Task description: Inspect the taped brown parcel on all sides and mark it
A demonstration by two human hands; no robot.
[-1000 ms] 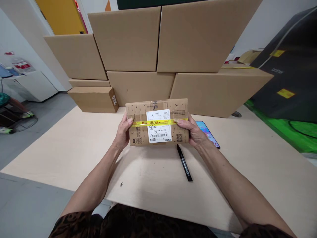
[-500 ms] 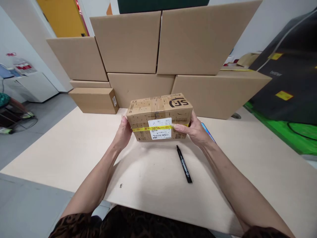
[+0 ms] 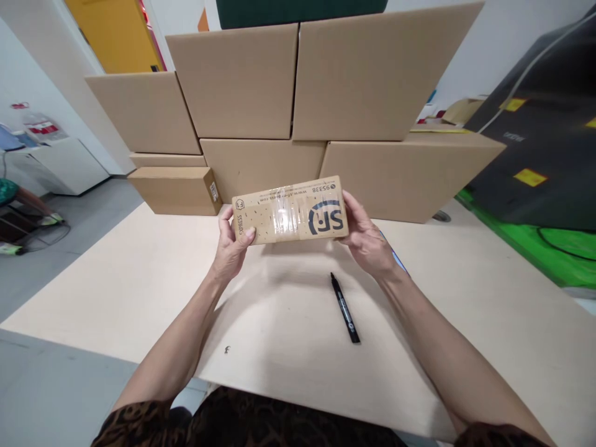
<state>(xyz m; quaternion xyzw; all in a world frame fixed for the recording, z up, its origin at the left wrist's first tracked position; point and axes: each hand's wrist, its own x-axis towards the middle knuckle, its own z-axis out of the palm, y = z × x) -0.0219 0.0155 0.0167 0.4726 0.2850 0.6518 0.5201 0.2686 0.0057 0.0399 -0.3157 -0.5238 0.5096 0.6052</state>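
Observation:
Between my two hands is a brown cardboard parcel box (image 3: 265, 217), held up off the table. Its taped side with the dark SF logo and printed web address faces me, tilted a little. My left hand (image 3: 230, 245) grips the left end, thumb on the front face. The right end is held by my right hand (image 3: 367, 239), its fingers along that edge. Below the parcel lies a black marker pen (image 3: 345, 307) on the table. Partly hidden behind my right wrist is a flat object with a blue edge (image 3: 395, 254).
Large cardboard boxes (image 3: 358, 77) are stacked across the back of the pale table (image 3: 116, 292). A smaller box (image 3: 171, 191) sits in front of the stack at left. A black bag-like bulk (image 3: 516, 155) stands at right over a green surface. A person's leg (image 3: 28, 202) shows far left.
The parcel has been turned in my hands: its white label and yellow strip faced me before, now the logo side does. My left thumb has moved onto the front face.

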